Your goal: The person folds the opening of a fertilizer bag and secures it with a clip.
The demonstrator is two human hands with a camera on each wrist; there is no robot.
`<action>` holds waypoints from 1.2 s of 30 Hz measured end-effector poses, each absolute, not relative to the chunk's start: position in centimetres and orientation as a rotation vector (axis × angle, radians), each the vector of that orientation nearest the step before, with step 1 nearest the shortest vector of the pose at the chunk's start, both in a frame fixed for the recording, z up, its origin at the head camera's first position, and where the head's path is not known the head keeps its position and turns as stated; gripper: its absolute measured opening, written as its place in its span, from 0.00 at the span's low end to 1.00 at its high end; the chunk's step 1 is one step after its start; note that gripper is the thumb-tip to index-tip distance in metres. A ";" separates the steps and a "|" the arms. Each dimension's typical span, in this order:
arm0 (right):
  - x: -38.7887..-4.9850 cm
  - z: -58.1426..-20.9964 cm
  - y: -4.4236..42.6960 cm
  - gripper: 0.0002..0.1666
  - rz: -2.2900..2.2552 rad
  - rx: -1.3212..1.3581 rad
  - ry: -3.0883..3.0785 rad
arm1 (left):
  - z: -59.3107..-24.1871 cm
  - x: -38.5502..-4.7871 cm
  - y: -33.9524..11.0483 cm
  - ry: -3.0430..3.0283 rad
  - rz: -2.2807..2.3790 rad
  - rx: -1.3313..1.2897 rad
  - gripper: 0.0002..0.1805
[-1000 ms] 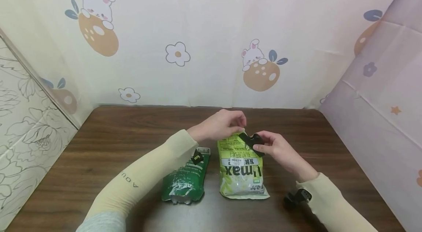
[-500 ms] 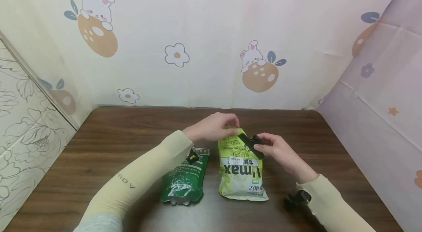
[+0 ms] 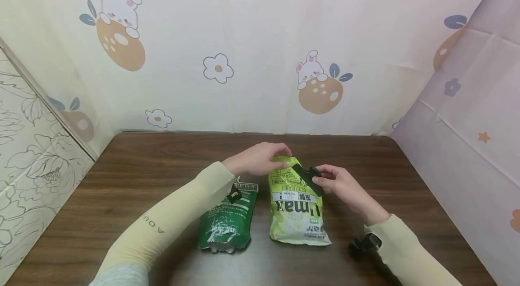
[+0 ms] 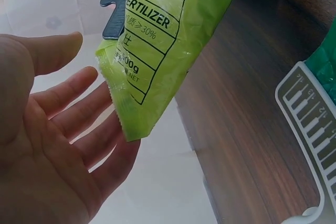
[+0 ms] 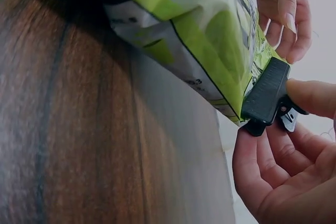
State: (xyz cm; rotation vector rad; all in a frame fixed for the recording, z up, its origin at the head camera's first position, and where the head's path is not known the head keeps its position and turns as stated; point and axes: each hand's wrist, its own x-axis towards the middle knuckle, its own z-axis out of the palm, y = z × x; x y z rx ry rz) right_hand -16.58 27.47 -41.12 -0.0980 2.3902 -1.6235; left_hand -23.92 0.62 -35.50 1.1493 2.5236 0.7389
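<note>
A yellow-green fertilizer bag (image 3: 298,220) lies on the table, printed side up. Across its upper right corner sits a black clip (image 3: 308,179), which my right hand (image 3: 340,184) pinches between thumb and fingers. The right wrist view shows the clip (image 5: 266,93) on the bag's edge, the thumb on its handle. My left hand (image 3: 257,159) is at the top end of the bag. In the left wrist view, the fingers (image 4: 86,109) are loosely extended at the bag's sealed edge (image 4: 118,95), and the thumb stands apart from it.
A green bag (image 3: 227,227) lies to the left, partly under the left forearm. At its top is a white-rimmed strip with numbers and slots (image 4: 315,119). The brown wooden table (image 3: 170,150) ends at a patterned curtain (image 3: 260,74).
My left hand has drawn slightly left and its thumb has come away from the bag's top edge. The right hand stays at the clip, nearly still.
</note>
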 end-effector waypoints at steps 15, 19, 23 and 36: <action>-16.6 -41.3 27.7 0.28 -1.524 -0.085 2.377 | -36.6 -24.0 0.6 2.460 0.626 1.095 0.30; -16.5 -41.5 27.8 0.28 -1.498 -0.074 2.386 | -36.7 -24.1 0.6 2.453 0.591 1.098 0.30; -16.6 -41.7 27.9 0.28 -1.472 -0.070 2.397 | -36.9 -24.1 0.7 2.441 0.579 1.104 0.31; -16.3 -42.1 27.9 0.29 -1.380 -0.066 2.408 | -37.3 -23.6 0.6 2.415 0.567 1.064 0.31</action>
